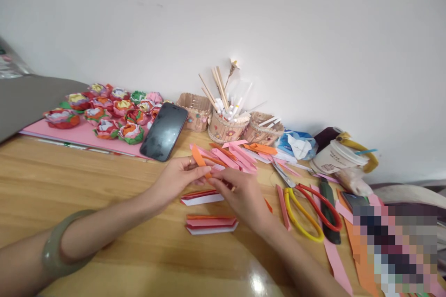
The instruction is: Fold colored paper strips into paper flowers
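So there were two hands at work, both on one orange paper strip (199, 157) held up over the wooden table (139, 260). The left hand (184, 172) had it pinched, thumb against bent fingers, with one ring (190, 160) on a finger and one bangle (52, 247) up the arm. The right hand (242, 192) was nearly closed too, fingertips on the strip's lower end.

Two folded paper stacks (212, 226) sat just in front, one nearer the person than the other, the farther one partly behind the right hand. Behind the hands was a loose pile of pink and orange strips (240, 155), too tangled to count.

Along the wall: three small baskets (226, 131), the middle one stuffed with sticks and pens. Left of those, one phone (164, 132) leaned beside a dozen or so paper flowers (107, 129), some half hidden. Over right, one pair of scissors (296, 187) with a red and a yellow handle, plus one lidded cup (336, 158).
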The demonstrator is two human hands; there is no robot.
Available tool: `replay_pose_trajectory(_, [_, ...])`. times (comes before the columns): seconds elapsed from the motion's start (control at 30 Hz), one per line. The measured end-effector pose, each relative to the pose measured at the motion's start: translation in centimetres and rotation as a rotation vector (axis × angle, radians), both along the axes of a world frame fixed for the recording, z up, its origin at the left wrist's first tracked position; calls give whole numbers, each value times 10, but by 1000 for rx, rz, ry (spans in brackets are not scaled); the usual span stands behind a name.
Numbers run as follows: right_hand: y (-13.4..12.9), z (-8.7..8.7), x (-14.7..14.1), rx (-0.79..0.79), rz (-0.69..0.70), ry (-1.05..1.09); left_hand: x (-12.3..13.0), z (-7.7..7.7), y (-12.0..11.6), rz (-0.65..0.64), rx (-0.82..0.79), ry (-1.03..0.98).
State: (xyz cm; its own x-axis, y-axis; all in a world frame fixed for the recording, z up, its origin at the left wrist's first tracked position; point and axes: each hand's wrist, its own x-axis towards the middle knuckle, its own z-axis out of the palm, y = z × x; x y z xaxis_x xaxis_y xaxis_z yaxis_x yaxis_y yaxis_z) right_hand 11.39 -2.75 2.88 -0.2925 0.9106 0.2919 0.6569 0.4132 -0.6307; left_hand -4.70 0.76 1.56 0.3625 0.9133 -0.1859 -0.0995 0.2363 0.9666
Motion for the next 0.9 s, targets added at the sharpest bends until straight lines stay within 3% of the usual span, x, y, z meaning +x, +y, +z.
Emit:
replay_pose_trajectory(0.1, [14, 4, 23, 1, -240, -72, -1, -5, 2, 48, -51, -67])
replay_pose_trajectory(0.2, [31, 1, 49, 35, -448, -287, -2, -8, 4, 47, -81, -122])
replay_pose_trajectory(0.37, [44, -6, 67, -93, -486, -504, -3, -7, 5, 14, -107, -141])
replay_pose_trajectory(0.53, [33, 4, 54, 134, -592, -459, -3, -3, 2, -109, -150, -141])
replay_pose_trajectory(0.63, [20, 7, 36, 178, -544, -348, 0, -2, -1, -115, -183, -152])
replay_pose_trajectory(0.77, [1, 2, 7, 268, -344, -259, 4, -6, -5, -63, -205, -204])
replay_pose_trajectory(0.9, [-10, 2, -10, 154, -207, -3, 5, -9, -6, 17, -175, -208])
